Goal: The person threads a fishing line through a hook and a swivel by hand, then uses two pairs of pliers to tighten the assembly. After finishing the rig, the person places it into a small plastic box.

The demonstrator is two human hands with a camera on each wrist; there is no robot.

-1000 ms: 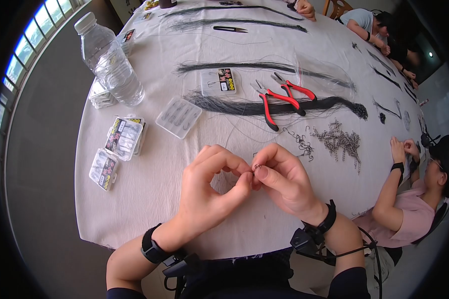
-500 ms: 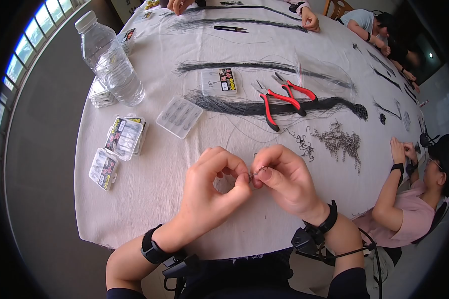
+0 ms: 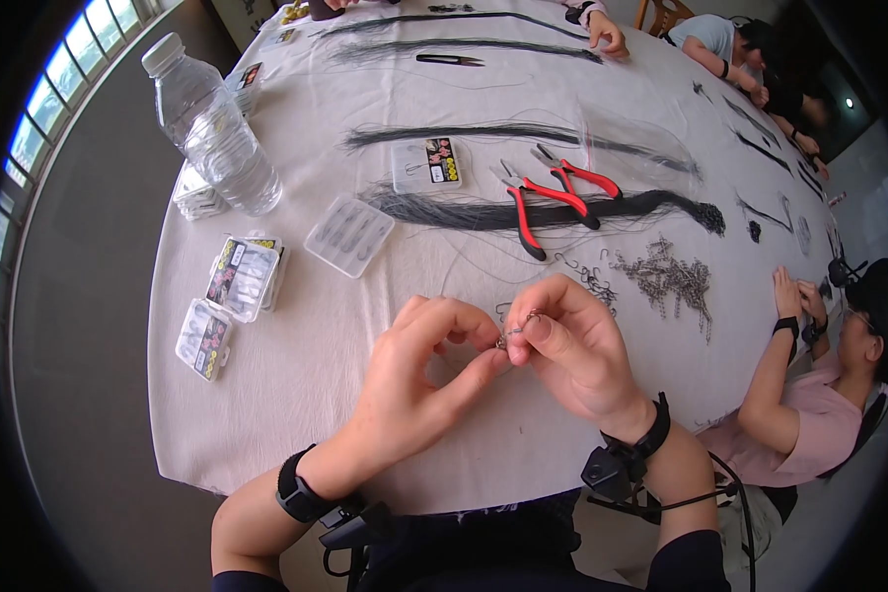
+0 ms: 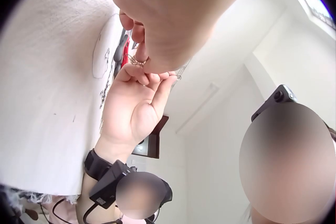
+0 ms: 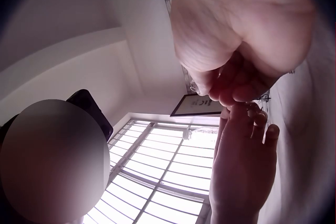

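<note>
Head view: the left hand (image 3: 414, 380) and right hand (image 3: 582, 365) pinch a small metal piece (image 3: 501, 342) between thumbs and fingertips, above the table (image 3: 266, 424), inward of its near edge. The piece is judged light, stiff and slippery, hardly fragile; opposite ends offer the best hold, clear of any sharp tip.

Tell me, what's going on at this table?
A person at the cloth-covered table pinches a small metal piece between the fingers of the left hand and right hand, which meet in front of them. It is too small to make out fully. Beyond lie two pairs of red-handled pliers, a tangled metal pile and bundles of dark strands.
</note>
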